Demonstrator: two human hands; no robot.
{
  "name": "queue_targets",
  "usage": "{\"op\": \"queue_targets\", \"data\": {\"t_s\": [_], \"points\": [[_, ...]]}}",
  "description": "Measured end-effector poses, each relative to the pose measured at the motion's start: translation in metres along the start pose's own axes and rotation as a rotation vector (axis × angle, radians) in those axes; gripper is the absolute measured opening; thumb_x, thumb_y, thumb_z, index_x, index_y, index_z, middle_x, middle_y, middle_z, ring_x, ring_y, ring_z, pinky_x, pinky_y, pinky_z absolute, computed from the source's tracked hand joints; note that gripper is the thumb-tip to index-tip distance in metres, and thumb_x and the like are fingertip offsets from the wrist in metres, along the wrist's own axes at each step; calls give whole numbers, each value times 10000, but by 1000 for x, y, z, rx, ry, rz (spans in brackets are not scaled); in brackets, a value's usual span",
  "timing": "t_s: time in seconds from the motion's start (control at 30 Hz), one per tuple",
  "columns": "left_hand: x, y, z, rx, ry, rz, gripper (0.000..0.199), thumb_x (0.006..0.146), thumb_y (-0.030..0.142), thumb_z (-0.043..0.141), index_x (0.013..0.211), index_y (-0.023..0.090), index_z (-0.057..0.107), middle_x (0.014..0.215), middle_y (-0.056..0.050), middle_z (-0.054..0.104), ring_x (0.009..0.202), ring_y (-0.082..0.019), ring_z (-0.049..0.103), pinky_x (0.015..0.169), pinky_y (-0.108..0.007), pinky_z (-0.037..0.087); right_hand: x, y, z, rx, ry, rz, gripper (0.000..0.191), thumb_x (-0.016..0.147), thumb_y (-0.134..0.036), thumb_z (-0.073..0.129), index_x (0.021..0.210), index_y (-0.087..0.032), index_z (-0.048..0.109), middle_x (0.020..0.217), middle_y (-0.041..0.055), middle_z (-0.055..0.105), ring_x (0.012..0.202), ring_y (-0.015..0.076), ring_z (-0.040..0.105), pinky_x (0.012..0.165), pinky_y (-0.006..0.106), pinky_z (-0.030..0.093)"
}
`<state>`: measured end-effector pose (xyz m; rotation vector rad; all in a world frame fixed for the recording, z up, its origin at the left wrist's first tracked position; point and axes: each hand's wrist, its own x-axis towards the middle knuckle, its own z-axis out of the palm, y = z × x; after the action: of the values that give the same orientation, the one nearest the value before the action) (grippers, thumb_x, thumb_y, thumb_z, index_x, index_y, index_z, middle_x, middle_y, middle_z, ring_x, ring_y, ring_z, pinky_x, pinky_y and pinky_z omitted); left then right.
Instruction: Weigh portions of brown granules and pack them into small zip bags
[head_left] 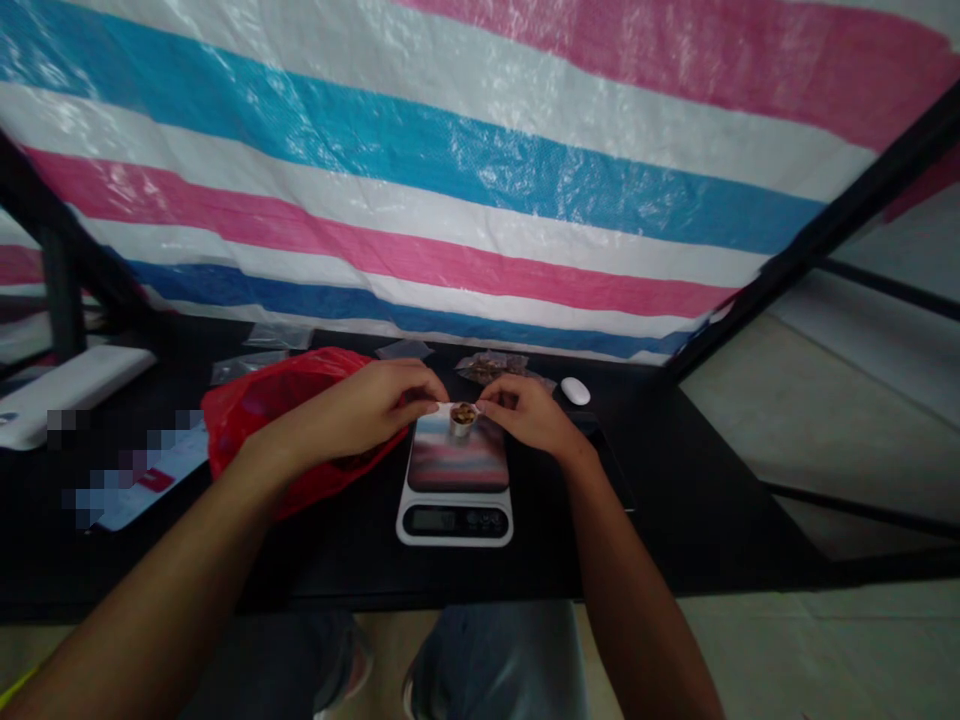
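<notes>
A white kitchen scale with a shiny weighing plate lies on the black table. On the far part of its plate stands a small metal cup filled with brownish pieces. My left hand is at the cup's left, its thumb and fingers drawn together near the scale's far edge. From the right, my right hand reaches to the cup's rim with thumb and index finger closed. Whatever lies between the fingertips of either hand is too small to make out. The scale's display shows digits I cannot read clearly.
Left of the scale sits an open red plastic bag. Behind are clear plastic bags and a bag of brown pieces. A white oval object and a dark flat device lie right. A white box is far left.
</notes>
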<state>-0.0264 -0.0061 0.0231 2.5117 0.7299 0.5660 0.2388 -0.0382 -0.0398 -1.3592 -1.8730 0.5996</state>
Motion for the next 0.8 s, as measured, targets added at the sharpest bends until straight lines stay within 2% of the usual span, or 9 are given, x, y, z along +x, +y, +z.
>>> {"op": "queue_targets", "data": {"t_s": [0.17,0.23,0.33,0.43,0.6,0.8], "points": [[-39,-13,-8,17,-196,-222,236,976,320,542,954,218,754,951,-41,787,825,-203,718,744,-269,523,1,-11,-1,110,165,-52,214,916,-377,708,843,-189,779,775,38,701,664,155,555,606,296,412],[-50,-23,-6,45,-246,-313,205,935,281,567,943,219,763,963,-58,796,836,-227,731,765,-294,530,1,-15,3,127,169,-61,236,922,-395,708,823,-193,778,761,38,691,662,158,555,604,299,413],[-58,-35,1,76,-268,-409,244,881,241,595,1037,234,783,1067,-71,804,936,-257,747,849,-320,546,2,-18,11,114,114,-78,248,939,-394,695,831,-191,788,773,39,697,679,160,576,618,296,429],[-60,-38,5,93,-264,-436,319,873,227,580,1118,243,784,1147,-80,799,1007,-267,749,906,-330,551,2,-18,17,73,68,-107,244,969,-358,659,848,-195,794,814,42,710,747,171,619,688,301,461],[-57,-34,5,100,-287,-420,264,913,244,539,1011,237,785,1055,-66,806,924,-241,749,827,-299,535,2,-20,17,53,31,-142,315,1005,-352,608,788,-188,768,811,37,673,777,169,636,729,304,469],[-57,-35,4,113,-269,-372,248,926,215,533,976,225,775,1045,-73,798,928,-261,738,836,-321,518,2,-21,16,55,69,-141,313,1004,-384,608,825,-192,780,846,49,686,799,179,649,742,313,481]]}}
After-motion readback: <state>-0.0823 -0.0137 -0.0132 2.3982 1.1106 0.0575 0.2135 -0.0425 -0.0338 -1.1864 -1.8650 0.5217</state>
